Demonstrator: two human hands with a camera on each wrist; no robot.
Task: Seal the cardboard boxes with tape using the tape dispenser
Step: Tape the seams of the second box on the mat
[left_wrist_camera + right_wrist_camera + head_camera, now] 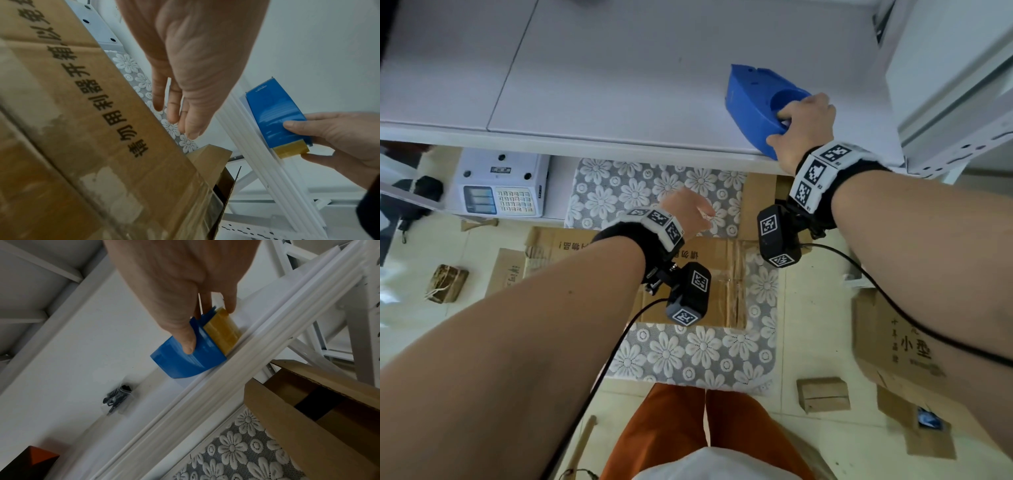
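Up on the shelf edge, blue tape dispenser [758,102] pinched by right-hand fingers [188,339], left hand [690,214] relaxed, empty.

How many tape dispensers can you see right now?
1. The blue dispenser sits at the front edge of the white shelf, held by the right hand. The left hand holds nothing. Others may be out of view.

Right grip [804,120] curled closed, arm outstretched, left grip [693,212] relaxed, fingers loose
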